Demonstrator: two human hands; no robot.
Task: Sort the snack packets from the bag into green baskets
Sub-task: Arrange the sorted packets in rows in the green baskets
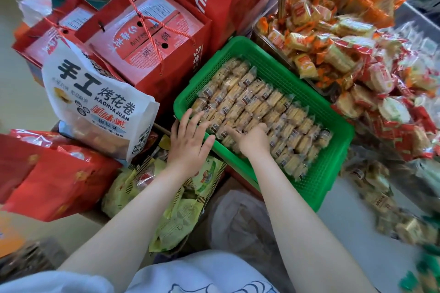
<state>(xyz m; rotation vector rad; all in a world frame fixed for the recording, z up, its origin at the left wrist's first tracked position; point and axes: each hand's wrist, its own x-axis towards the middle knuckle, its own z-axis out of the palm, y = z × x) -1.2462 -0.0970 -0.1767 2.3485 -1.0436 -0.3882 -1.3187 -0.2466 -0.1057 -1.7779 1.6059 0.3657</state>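
Green basket (316,112) sits mid-scene, nearly full of snack packets (257,112) in tidy rows. Your left hand (190,140) lies flat, fingers spread, across the near-left rim and packets, holding nothing. Your right hand (252,140) presses into the near row; I can't tell whether it pinches one. More stock waits in the white bag (95,102) at left, so you're well along, not finished.

Red gift boxes (147,38) with cord handles; blurred, perhaps wafers (333,38), heaped right.
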